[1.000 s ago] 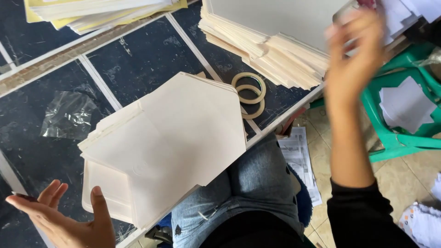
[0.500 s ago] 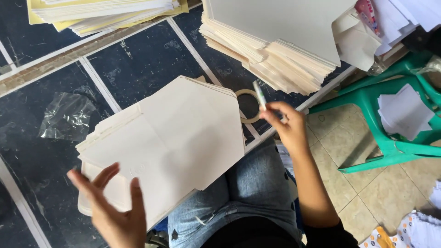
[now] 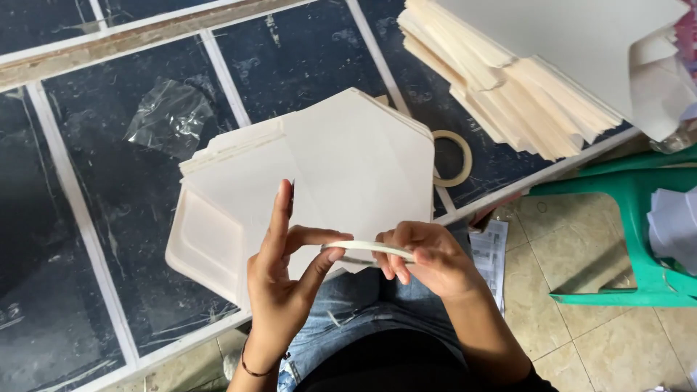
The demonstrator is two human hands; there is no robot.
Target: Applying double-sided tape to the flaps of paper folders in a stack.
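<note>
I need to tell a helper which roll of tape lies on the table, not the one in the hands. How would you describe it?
Start at the dark glass table with pale frame strips. Between the hexagonal cream sheets near its front edge and the tall fanned paper stack at the upper right, a tape roll lies flat. It is a thin tan ring, partly tucked under the hexagonal sheets, and no hand touches it.

Green chair (image 3: pixel 639 239) and paper stack (image 3: pixel 552 80), both edge-cropped.

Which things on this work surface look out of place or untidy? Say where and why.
A crumpled clear plastic scrap lies loose on the dark tabletop, left of the cream sheets. The big paper stack at the upper right is fanned unevenly, its edges overhanging the table. Both hands hold a tape roll.
</note>
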